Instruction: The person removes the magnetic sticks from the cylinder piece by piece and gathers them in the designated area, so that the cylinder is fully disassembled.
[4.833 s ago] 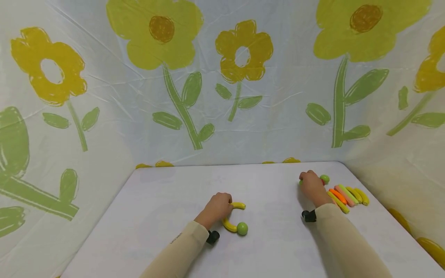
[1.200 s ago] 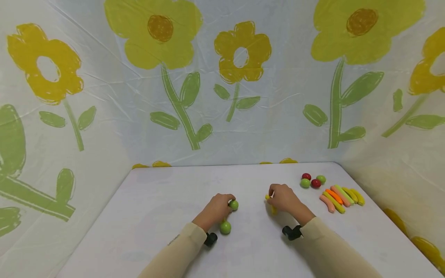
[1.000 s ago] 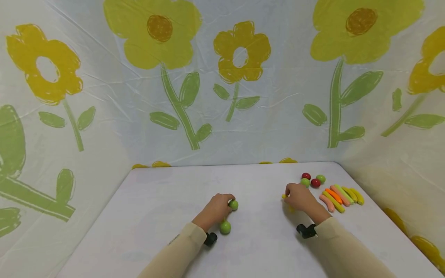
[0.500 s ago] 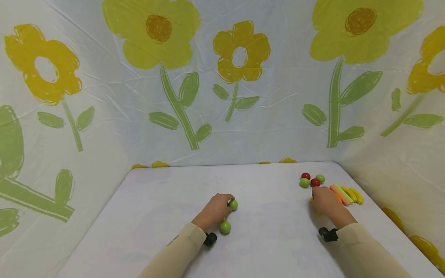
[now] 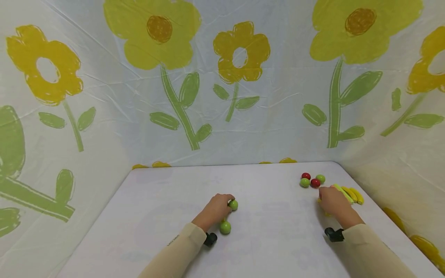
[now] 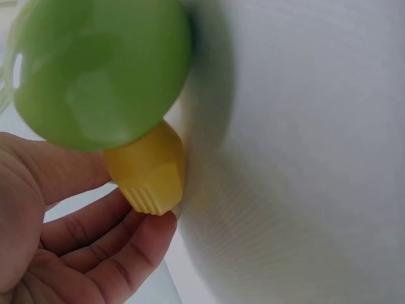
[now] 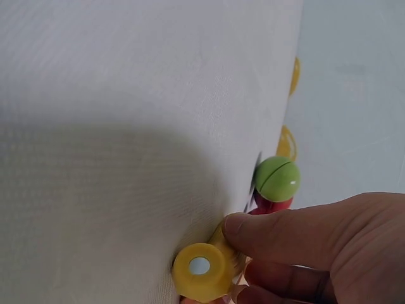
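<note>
In the head view my left hand [image 5: 213,210] is low over the white table, between a far green ball [image 5: 233,204] and a near green ball [image 5: 225,227]. The left wrist view shows its thumb and fingertips pinching a short yellow stick [image 6: 149,168] with a ribbed end, which meets the large green ball there. The rest of that stick is hidden. At the right, my right hand [image 5: 335,204] pinches a curved yellow stick [image 7: 220,272] between thumb and fingers. A round pale disc shows in this stick's near end.
Beyond the right hand lie two red balls [image 5: 315,183] and two green balls [image 5: 304,182]. A light green stick [image 5: 343,194] and two curved yellow sticks [image 5: 357,196] lie to its right; the hand covers others. Flower-printed cloth [image 5: 278,127] encloses the table.
My right hand has carried its yellow stick rightward from mid-table to the stick row. My left hand stays put; a second green ball now sits at its fingertips, unlike at the earliest frame.
</note>
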Demonstrator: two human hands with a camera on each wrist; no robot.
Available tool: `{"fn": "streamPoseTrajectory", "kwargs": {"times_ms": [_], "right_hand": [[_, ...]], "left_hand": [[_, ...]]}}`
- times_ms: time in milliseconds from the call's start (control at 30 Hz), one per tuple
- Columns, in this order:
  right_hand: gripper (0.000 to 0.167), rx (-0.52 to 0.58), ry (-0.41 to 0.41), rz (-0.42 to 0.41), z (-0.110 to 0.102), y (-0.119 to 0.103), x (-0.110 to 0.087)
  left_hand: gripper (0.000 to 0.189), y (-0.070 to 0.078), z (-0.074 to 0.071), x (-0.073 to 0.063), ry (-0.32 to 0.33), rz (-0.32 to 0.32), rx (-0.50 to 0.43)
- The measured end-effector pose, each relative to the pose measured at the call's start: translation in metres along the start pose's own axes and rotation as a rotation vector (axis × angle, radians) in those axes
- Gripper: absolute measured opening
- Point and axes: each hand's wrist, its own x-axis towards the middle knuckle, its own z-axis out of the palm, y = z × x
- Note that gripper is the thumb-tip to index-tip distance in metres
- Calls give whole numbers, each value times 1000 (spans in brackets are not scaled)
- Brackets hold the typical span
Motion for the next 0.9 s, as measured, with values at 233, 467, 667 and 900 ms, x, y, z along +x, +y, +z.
{"fn": "streamPoseTrajectory", "kwargs": {"times_ms": [233, 467, 667, 900], "right_hand": [[18, -10, 0, -30, 0, -20, 5], [21, 120, -20, -167, 16, -82, 9], [21, 266, -8, -323, 32, -133, 15], [23, 384, -15, -463, 48, -177, 19]], "left_hand": [[39, 0, 0, 0, -7, 2, -7], [37, 1, 0, 6, -24, 49, 34], [32, 4, -2, 8, -28, 12, 23], [26, 5, -2, 9, -14, 53, 41]]}}
